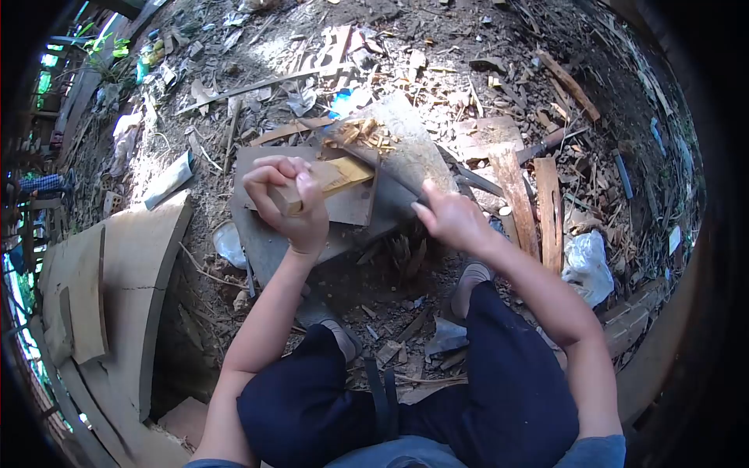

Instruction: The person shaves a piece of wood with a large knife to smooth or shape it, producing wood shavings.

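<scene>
My left hand (290,204) is wrapped around the near end of a short wooden block (343,175), whose far end shows fresh yellow cut wood. In my right hand (454,220) is the handle of a knife with a long dark blade (396,177). The blade slants up and left, just past the far end of the block. Under the block lies a square flat board (355,209) on a larger grey slab (413,129). Yellow wood chips (363,136) are heaped on the slab beyond the blade.
Large curved planks (148,273) lean at the left. Long wood pieces (548,207) and a crumpled clear plastic bag (589,269) lie to the right. Scraps and chips cover the dirt ground. My bent legs and feet (473,277) are close below the slab.
</scene>
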`<state>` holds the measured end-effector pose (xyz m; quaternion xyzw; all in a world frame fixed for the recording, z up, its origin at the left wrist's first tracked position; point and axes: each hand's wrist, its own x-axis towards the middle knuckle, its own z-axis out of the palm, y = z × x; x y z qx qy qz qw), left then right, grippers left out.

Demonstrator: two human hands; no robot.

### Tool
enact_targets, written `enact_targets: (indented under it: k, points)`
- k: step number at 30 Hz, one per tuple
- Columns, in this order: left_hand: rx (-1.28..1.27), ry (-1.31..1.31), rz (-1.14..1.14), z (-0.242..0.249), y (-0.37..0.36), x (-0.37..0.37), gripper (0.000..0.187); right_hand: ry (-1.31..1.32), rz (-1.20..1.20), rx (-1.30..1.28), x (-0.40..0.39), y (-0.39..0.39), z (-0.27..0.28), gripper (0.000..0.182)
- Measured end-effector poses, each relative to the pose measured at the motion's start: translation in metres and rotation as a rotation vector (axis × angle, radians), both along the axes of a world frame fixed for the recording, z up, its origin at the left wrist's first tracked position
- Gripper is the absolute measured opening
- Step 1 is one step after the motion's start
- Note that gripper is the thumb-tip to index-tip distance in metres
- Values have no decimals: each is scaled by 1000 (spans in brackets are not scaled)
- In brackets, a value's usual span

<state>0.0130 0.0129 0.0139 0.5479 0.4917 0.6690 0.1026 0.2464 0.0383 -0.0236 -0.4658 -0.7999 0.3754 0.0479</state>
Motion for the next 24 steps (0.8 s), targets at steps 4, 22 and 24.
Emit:
enact_targets:
  k: [4,22,24]
  points:
    - [20,-8,-2,1,1,-1,26,81,-24,-92,-3,9,13,40]
    - [35,-38,43,-5,1,1,24,35,-74,-57,-5,-8,-9,40]
    - [37,-45,94,-4,3,5,25,107,-69,-101,0,0,-12,42]
